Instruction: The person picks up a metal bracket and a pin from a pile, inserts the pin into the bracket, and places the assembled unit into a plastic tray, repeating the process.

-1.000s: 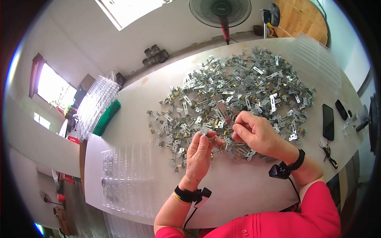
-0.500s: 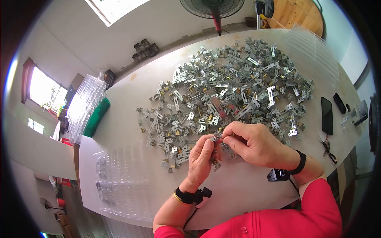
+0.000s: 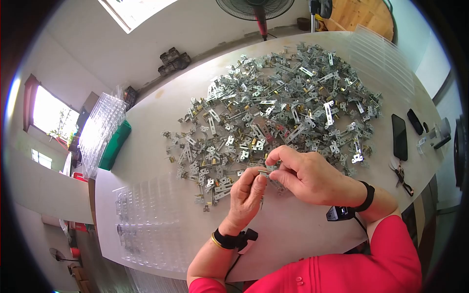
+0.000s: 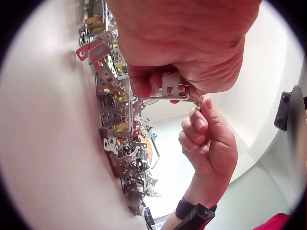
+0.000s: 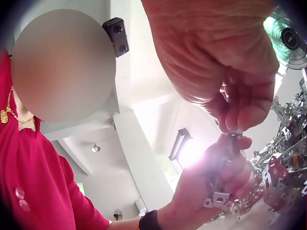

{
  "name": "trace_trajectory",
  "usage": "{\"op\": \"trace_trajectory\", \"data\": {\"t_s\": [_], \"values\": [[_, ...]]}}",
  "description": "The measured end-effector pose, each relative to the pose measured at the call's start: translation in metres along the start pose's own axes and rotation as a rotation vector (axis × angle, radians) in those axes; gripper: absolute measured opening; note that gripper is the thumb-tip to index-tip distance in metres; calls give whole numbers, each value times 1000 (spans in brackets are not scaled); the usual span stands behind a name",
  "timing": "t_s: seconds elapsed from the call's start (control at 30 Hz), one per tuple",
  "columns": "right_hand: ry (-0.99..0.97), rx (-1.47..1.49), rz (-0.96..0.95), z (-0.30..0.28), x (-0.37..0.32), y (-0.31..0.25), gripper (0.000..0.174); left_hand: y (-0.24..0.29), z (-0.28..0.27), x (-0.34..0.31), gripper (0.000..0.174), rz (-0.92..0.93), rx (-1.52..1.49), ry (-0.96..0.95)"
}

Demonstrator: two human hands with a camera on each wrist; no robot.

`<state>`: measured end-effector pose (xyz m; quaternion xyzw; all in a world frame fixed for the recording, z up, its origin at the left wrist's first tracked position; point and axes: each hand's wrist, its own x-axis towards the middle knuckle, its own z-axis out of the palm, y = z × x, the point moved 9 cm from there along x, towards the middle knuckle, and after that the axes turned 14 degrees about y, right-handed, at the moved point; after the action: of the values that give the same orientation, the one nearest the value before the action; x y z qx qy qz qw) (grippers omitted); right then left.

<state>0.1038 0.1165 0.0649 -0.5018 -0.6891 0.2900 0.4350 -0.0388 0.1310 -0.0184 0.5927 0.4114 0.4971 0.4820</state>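
Observation:
My left hand (image 3: 258, 179) pinches a small silver metal bracket (image 3: 265, 172) just above the table's near side. My right hand (image 3: 274, 167) meets it from the right, its fingertips pinching a thin pin at the bracket's end. In the left wrist view the bracket (image 4: 171, 88) sits in the left fingers (image 4: 144, 86), and the right hand (image 4: 201, 103) holds the pin beside it. Seen from the right wrist, the right fingertips (image 5: 240, 117) press a small piece onto the part held by the left hand (image 5: 225, 175). A big pile of similar metal parts (image 3: 278, 107) lies behind both hands.
Clear plastic blister trays (image 3: 146, 219) lie at the table's near left, and a stack of them (image 3: 100, 129) leans at the far left by a green box (image 3: 115, 144). A black phone (image 3: 399, 136) and keys (image 3: 401, 178) lie at the right. A fan (image 3: 254, 7) stands beyond the table.
A second ago the hands were slightly apart over the pile's edge. They have come together on one bracket and drawn back a little toward me.

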Motion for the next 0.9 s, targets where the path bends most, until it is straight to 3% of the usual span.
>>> {"op": "trace_trajectory", "data": {"t_s": [0.27,0.37,0.43,0.57,0.67,0.73,0.9], "values": [[-46,62,71,5,-1,7,17,6,0,0,20,137,107,34],[-58,-27,29,6,-2,7,14,18,7,-1,16,239,159,25],[40,-135,-142,-1,-2,-1,10,19,10,-2,16,273,144,17],[90,-28,-164,-1,0,-2,11,17,15,-6,16,247,175,-77],[217,22,-247,-16,3,-16,8,12,20,-8,21,115,57,-114],[173,171,93,-19,5,2,7,-12,13,-7,28,-285,-326,-43],[99,39,113,-16,4,5,11,-12,2,6,37,-294,-580,37]]}}
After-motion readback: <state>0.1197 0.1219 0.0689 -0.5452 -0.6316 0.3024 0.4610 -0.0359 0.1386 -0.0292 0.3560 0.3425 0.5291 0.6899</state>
